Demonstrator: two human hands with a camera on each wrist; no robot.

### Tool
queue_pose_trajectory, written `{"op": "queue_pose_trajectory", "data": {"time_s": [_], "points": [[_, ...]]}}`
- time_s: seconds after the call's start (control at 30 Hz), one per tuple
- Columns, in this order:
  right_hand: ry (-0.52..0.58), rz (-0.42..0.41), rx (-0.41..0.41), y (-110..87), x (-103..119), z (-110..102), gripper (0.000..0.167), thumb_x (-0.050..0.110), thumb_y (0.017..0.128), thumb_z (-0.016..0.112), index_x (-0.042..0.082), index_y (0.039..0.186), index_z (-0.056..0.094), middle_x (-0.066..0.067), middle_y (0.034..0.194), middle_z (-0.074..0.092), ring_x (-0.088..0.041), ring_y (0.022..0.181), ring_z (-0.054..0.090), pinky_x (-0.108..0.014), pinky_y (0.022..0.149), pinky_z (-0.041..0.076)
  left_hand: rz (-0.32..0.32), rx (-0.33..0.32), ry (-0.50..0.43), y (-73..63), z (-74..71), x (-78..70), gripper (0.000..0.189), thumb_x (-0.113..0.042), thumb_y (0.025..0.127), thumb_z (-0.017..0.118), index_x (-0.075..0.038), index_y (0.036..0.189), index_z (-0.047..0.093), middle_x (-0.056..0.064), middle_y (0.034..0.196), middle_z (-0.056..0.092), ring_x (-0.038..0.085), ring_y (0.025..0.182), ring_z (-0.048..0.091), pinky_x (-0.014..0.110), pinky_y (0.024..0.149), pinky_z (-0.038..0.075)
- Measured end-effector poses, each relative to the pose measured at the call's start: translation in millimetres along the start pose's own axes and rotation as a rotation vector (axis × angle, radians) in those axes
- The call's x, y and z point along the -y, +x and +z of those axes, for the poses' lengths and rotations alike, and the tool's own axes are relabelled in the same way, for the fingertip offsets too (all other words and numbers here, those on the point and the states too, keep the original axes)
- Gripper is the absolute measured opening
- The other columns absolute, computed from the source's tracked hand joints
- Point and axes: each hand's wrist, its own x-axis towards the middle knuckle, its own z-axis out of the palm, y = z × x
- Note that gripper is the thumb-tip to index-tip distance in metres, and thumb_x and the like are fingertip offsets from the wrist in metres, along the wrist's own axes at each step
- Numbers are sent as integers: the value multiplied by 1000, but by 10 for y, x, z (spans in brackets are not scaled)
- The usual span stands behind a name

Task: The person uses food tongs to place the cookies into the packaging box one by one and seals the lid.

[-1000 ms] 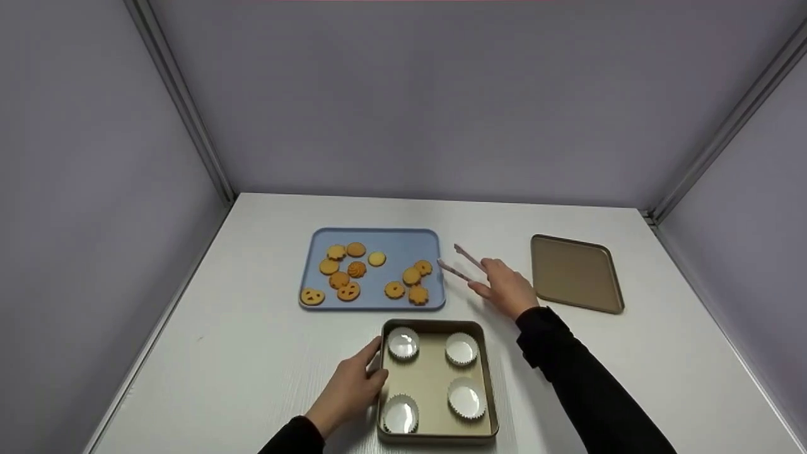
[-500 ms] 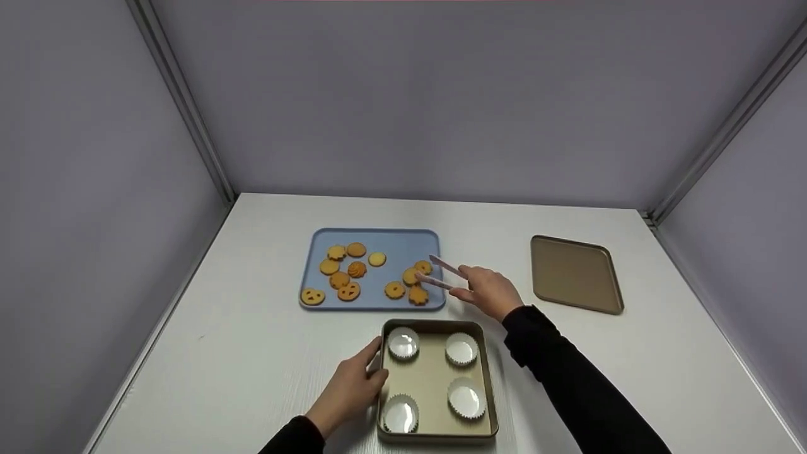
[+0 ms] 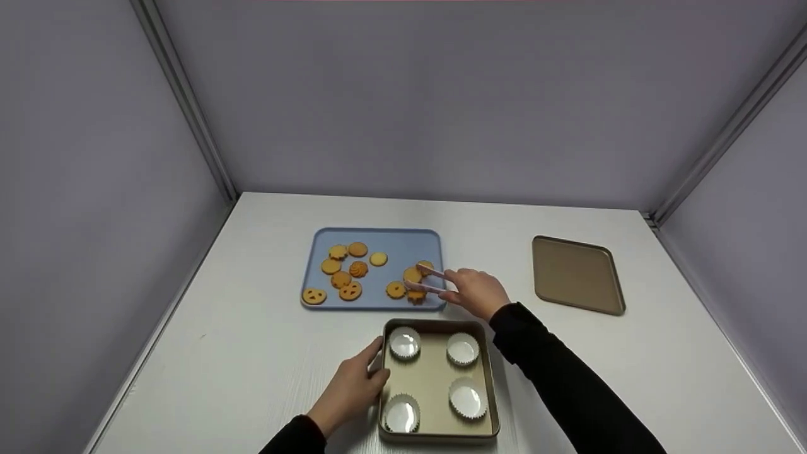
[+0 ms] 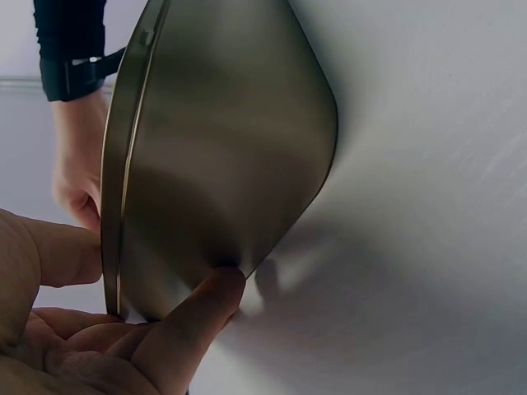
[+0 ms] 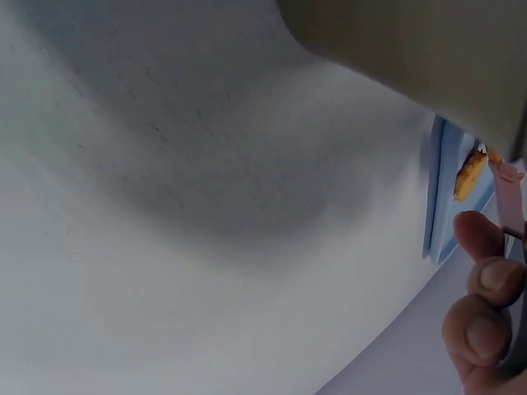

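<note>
My left hand grips the left wall of a deep gold baking tin, thumb at the rim and a finger against the outer side. Several white fluted cups stand in the tin's corners. My right hand holds pink tongs by their arms. The tongs' tips are spread over the right part of a blue tray. A round cookie lies between the tips in the head view. One tong arm partly covers a star-edged cookie.
More cookies lie on the tray's left part, among them a swirled cookie and a cookie with holes. A flat brown lid or tray rests on the white table at the right. Grey walls enclose the table's back and sides.
My right hand has moved left with the tongs, from beside the blue tray to over its right-hand cookies. My left hand and the tin have stayed in place.
</note>
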Motion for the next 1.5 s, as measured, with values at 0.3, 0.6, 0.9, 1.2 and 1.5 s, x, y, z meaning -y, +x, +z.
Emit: {"op": "queue_pose_trajectory", "data": {"time_s": [0.3, 0.6, 0.9, 1.2, 1.5], "points": [[-86, 36, 61, 98, 135, -17, 32, 33, 96, 73, 3, 106, 70, -12, 85, 67, -32, 75, 67, -47, 66, 54, 12, -15, 26, -4, 0, 9, 66, -13, 99, 62, 4, 156, 35, 30, 142, 54, 11, 54, 36, 32, 62, 43], [-76, -7, 27, 98, 170, -4, 34, 28, 95, 73, 1, 117, 71, -14, 88, 69, -33, 78, 68, -47, 69, 55, -1, -7, 11, 10, 6, 8, 66, -12, 99, 61, 3, 157, 35, 29, 142, 55, 10, 52, 37, 29, 58, 42], [-105, -88, -144, -39, 44, -49, 29, 31, 94, 74, 7, 108, 67, -9, 80, 65, -29, 67, 65, -44, 60, 52, 5, -9, 33, 7, 3, 6, 65, -12, 99, 61, 5, 156, 36, 31, 149, 48, 12, 61, 45, 34, 73, 47], [-86, -150, -230, -247, -38, -237, 37, 31, 93, 75, 8, 121, 67, -7, 84, 66, -26, 67, 65, -43, 60, 54, 10, -10, 13, 5, 8, 14, 64, -11, 100, 60, 4, 156, 35, 30, 151, 46, 12, 60, 44, 31, 67, 45], [-124, -247, -307, -513, -64, -400, 40, 30, 91, 78, 7, 121, 68, -4, 80, 63, -19, 57, 62, -37, 52, 52, 23, -18, 24, 3, 8, 23, 64, -11, 99, 60, 5, 156, 35, 30, 149, 48, 13, 61, 42, 32, 68, 44]]}}
